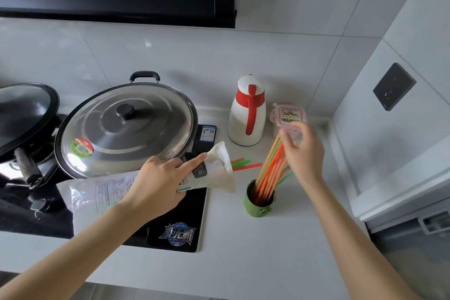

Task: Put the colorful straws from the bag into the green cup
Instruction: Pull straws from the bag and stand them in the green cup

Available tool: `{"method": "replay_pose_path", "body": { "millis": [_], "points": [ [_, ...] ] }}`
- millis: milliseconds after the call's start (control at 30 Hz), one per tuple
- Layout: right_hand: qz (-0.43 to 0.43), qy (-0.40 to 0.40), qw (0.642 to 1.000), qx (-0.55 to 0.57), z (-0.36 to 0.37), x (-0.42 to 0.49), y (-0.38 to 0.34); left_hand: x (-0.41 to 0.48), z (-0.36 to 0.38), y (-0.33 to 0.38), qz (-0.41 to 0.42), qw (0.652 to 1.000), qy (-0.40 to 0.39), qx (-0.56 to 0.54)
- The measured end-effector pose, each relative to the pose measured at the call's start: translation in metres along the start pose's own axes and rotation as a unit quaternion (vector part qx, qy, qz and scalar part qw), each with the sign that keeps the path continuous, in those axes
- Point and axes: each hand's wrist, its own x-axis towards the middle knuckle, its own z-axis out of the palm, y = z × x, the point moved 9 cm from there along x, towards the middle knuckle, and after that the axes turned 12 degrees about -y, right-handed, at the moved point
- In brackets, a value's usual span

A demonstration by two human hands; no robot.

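Note:
A clear and white plastic bag (pixel 214 170) lies tilted over the stove's right edge, held around its middle by my left hand (pixel 160 182). A few orange and green straws (pixel 246 164) stick out of its open mouth on the right. The green cup (pixel 259 202) stands upright on the counter just right of the bag. A bundle of orange, green and red straws (pixel 271 173) leans in it toward the upper right. My right hand (pixel 303 151) is at the top of that bundle, fingers spread and blurred; I cannot tell if it still grips the straws.
A large pan with a steel lid (pixel 126 129) sits on the black stove (pixel 175 226) at left, a second dark pan (pixel 22 114) beyond it. A white and red jug (pixel 247 112) and a pink-lidded box (pixel 288 114) stand behind the cup. A wall socket (pixel 393 86) is at right.

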Motion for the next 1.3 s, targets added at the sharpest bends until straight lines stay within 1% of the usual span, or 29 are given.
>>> {"method": "replay_pose_path", "body": {
  "millis": [33, 67, 100, 133, 167, 200, 233, 300, 333, 367, 400, 467, 567, 600, 733, 767, 900, 933, 1000, 1033, 1100, 1167, 1300],
  "points": [
    [-0.045, 0.074, 0.996, -0.019, -0.018, -0.008, -0.013, 0.001, -0.001, 0.0, 0.0, 1.0, 0.002, -0.001],
    [-0.067, 0.112, 0.991, 0.01, -0.03, -0.018, -0.018, 0.002, -0.003, 0.0, 0.0, 1.0, 0.003, -0.001],
    [-0.062, 0.11, 0.989, 0.077, -0.033, -0.028, -0.017, 0.003, -0.005, 0.001, 0.0, 1.0, 0.006, 0.0],
    [-0.033, 0.079, 0.983, 0.164, -0.025, -0.037, -0.011, 0.005, -0.008, 0.001, 0.0, 1.0, 0.011, 0.002],
    [0.014, 0.025, 0.969, 0.246, -0.008, -0.048, -0.005, 0.006, -0.01, 0.002, 0.0, 1.0, 0.016, 0.007],
    [0.066, -0.038, 0.947, 0.311, 0.016, -0.06, -0.001, 0.008, -0.013, 0.003, 0.001, 1.0, 0.021, 0.014],
    [0.118, -0.105, 0.918, 0.363, 0.041, -0.07, 0.001, 0.01, -0.014, 0.006, 0.004, 0.999, 0.024, 0.022],
    [0.201, -0.214, 0.845, 0.447, 0.085, -0.086, -0.004, 0.013, -0.017, 0.014, 0.019, 0.999, 0.032, 0.038],
    [0.219, -0.248, 0.813, 0.479, 0.098, -0.088, -0.011, 0.014, -0.017, 0.019, 0.028, 0.998, 0.036, 0.045],
    [0.223, -0.26, 0.789, 0.511, 0.106, -0.087, -0.017, 0.016, -0.018, 0.025, 0.039, 0.997, 0.039, 0.053],
    [0.226, -0.247, 0.772, 0.54, 0.109, -0.083, -0.02, 0.016, -0.019, 0.029, 0.048, 0.996, 0.044, 0.06],
    [0.246, -0.197, 0.754, 0.576, 0.109, -0.076, -0.017, 0.018, -0.022, 0.035, 0.06, 0.994, 0.055, 0.074],
    [0.253, -0.16, 0.746, 0.595, 0.106, -0.072, -0.013, 0.018, -0.025, 0.039, 0.061, 0.993, 0.067, 0.082],
    [0.254, -0.144, 0.738, 0.609, 0.102, -0.071, -0.011, 0.018, -0.025, 0.039, 0.06, 0.993, 0.067, 0.08],
    [0.222, -0.079, 0.708, 0.665, 0.07, -0.055, 0.001, 0.01, -0.022, 0.032, 0.056, 0.995, 0.068, 0.047],
    [0.215, -0.074, 0.706, 0.671, 0.064, -0.05, 0.002, 0.009, -0.021, 0.029, 0.052, 0.996, 0.069, 0.033],
    [0.18, -0.063, 0.721, 0.666, 0.044, -0.037, 0.0, 0.003, -0.018, 0.028, 0.047, 0.995, 0.074, -0.049],
    [0.167, -0.043, 0.712, 0.681, 0.036, -0.033, -0.001, 0.002, -0.017, 0.029, 0.048, 0.994, 0.075, -0.066],
    [0.143, 0.013, 0.669, 0.729, 0.016, -0.025, -0.002, -0.001, -0.016, 0.03, 0.047, 0.992, 0.079, -0.085],
    [0.135, 0.039, 0.656, 0.741, 0.005, -0.021, -0.001, -0.001, -0.017, 0.029, 0.045, 0.992, 0.081, -0.09],
    [0.13, 0.07, 0.659, 0.737, -0.014, -0.016, 0.0, -0.002, -0.018, 0.03, 0.045, 0.991, 0.084, -0.096],
    [0.121, 0.078, 0.658, 0.739, -0.022, -0.014, 0.0, -0.002, -0.02, 0.032, 0.045, 0.99, 0.087, -0.099],
    [0.134, 0.071, 0.638, 0.755, -0.009, -0.018, -0.01, 0.001, -0.026, 0.036, 0.042, 0.989, 0.092, -0.109]
  ]
}}
